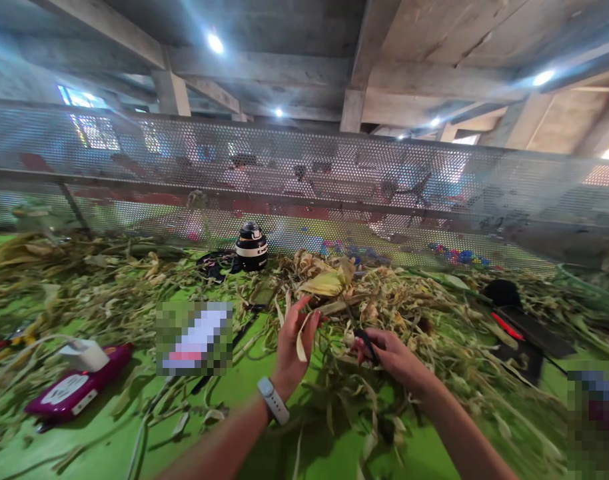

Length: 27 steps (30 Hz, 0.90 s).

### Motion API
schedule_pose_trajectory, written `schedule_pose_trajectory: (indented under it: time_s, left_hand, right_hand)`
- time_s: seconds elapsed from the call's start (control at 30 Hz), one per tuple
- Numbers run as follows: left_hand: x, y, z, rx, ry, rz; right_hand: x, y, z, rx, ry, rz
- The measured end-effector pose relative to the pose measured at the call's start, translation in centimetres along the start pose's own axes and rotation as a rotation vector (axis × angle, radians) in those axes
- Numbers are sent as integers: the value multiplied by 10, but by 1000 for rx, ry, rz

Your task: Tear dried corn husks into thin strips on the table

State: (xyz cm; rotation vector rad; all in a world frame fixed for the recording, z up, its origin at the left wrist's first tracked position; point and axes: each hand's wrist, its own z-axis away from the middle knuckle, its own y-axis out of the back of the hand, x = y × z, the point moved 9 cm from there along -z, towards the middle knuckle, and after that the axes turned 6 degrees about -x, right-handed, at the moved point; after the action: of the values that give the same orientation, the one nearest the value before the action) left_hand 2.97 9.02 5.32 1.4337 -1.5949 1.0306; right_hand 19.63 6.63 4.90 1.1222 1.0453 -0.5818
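My left hand (294, 340) is pinched on a pale dried husk strip (301, 345) at the edge of a heap of dried leaves and stalks (384, 300). A watch with a white strap sits on that wrist. My right hand (392, 357) is closed round a small black-handled tool (368, 345), its working end hidden among the leaves. Both hands are close together over the green table (109, 447).
A magenta power bank (77, 390) with a white plug lies at the left. A black and white round bottle-like object (251, 245) stands at the back by the perforated metal screen (334, 173). Black items (514, 327) lie at the right. Dry leaves are strewn across the table.
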Motion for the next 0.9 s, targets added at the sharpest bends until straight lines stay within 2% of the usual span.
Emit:
schedule_pose_trajectory:
  time_s: [0.1,0.4,0.57,0.7,0.9]
  left_hand:
    - [-2,-7,1,-65,66,-2]
    - [-9,-7,2,-82,101,60]
    - [-9,-4,0,-63,103,69]
    - [-9,-3,-1,-42,144,108]
    - [-6,-1,-2,-32,128,90]
  right_hand:
    - [-2,2,1,18,-15,-15]
    - [-3,4,1,23,0,-3]
    - [6,8,-1,50,-23,49]
    - [7,9,-1,72,-21,70]
    - [9,11,-2,109,-39,81]
